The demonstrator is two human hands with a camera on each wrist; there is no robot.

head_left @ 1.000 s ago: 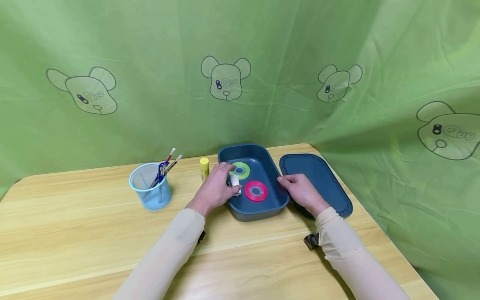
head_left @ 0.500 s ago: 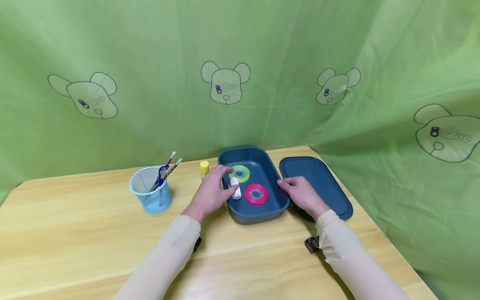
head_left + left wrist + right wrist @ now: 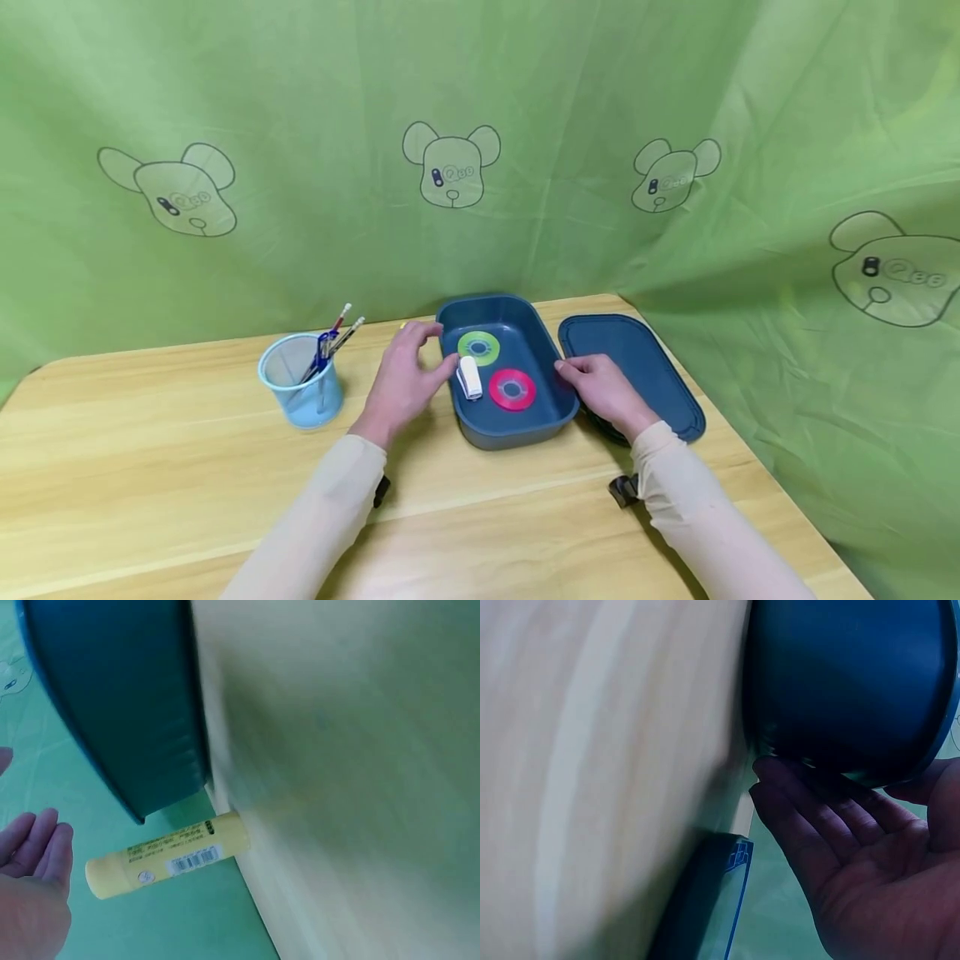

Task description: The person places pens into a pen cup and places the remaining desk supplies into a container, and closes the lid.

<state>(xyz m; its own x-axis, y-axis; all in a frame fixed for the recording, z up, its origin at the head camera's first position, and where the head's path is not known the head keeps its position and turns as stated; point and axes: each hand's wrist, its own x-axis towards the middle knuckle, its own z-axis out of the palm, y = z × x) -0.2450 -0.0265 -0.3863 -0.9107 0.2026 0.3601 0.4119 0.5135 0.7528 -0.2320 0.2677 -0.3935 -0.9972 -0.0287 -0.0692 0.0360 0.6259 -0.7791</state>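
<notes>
A dark blue box [image 3: 491,437] stands on the table. Inside lie a green roll of tape [image 3: 487,335], a pink roll of tape [image 3: 498,390] and a small white object [image 3: 470,377] shaped like a mini stapler. My left hand [image 3: 401,379], thumb and fingers apart, hovers at the box's left rim and holds nothing. My right hand [image 3: 607,387] grips the box's right wall, thumb at the rim and fingers against the outside, as the right wrist view shows. A yellow glue stick [image 3: 169,856] stands left of the box, mostly hidden behind my left hand in the head view.
Right of the box lies its dark blue lid [image 3: 637,354], partly under my right hand. A light blue mesh pen cup [image 3: 307,408] with pencils and blue-handled scissors [image 3: 324,348] stands at the left. A green curtain [image 3: 315,100] hangs behind the wooden table [image 3: 150,467].
My left hand has let go of the small white object and drawn back leftward out of the box. The white object now lies beside the tape rolls. The right hand has stayed put.
</notes>
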